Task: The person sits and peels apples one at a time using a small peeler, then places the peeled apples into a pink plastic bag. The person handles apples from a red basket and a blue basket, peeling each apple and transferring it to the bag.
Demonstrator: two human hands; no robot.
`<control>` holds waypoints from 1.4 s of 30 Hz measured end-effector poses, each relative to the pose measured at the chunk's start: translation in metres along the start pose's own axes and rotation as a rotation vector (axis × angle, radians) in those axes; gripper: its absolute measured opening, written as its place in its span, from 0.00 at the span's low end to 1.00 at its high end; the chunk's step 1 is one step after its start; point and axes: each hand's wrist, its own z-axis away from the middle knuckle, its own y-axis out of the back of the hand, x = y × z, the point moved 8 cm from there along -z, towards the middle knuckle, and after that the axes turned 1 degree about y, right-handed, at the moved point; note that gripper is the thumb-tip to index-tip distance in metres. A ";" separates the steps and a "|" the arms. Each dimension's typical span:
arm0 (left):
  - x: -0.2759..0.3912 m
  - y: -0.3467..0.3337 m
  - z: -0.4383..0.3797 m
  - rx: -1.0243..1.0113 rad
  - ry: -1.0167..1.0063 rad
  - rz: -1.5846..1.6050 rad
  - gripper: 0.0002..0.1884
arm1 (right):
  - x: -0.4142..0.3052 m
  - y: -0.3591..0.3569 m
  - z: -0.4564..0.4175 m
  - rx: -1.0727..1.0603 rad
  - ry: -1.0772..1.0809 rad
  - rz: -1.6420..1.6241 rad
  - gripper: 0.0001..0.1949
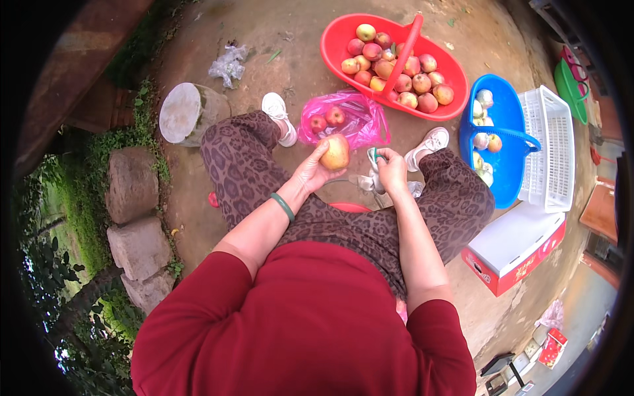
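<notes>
My left hand (pixel 314 171) holds a yellow-red apple (pixel 335 152) between my knees. To its right, my right hand (pixel 391 170) grips a small green-edged item (pixel 378 155), too small to name; greyish cloth or film (pixel 367 182) hangs beside it. Just beyond the held apple, a pink plastic bag (pixel 360 115) lies spread on the ground with red apples (pixel 335 116) on it. A red plastic basket (pixel 338 29) full of apples stands beyond the bag. In the blue plastic basket (pixel 510 175) at the right are several apples, some wrapped in clear film.
A white plastic crate (pixel 563 148) and a red and white carton (pixel 520 247) stand at the right. At the left are a round concrete block (pixel 181 113) and large stones (pixel 138 246). Crumpled clear plastic (pixel 229 65) lies on the ground. A green basket (pixel 567 91) is farther right.
</notes>
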 end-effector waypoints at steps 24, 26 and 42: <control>0.052 0.073 -0.140 0.766 -0.390 -1.164 0.45 | 0.081 -0.140 -0.076 -0.740 -0.045 0.837 0.17; 0.050 0.072 -0.147 0.729 -0.398 -1.207 0.45 | 0.083 -0.144 -0.071 -0.725 -0.014 0.863 0.12; 0.034 0.130 -0.147 0.918 -0.259 -1.210 0.45 | 0.049 -0.147 -0.047 -1.015 -0.061 0.852 0.12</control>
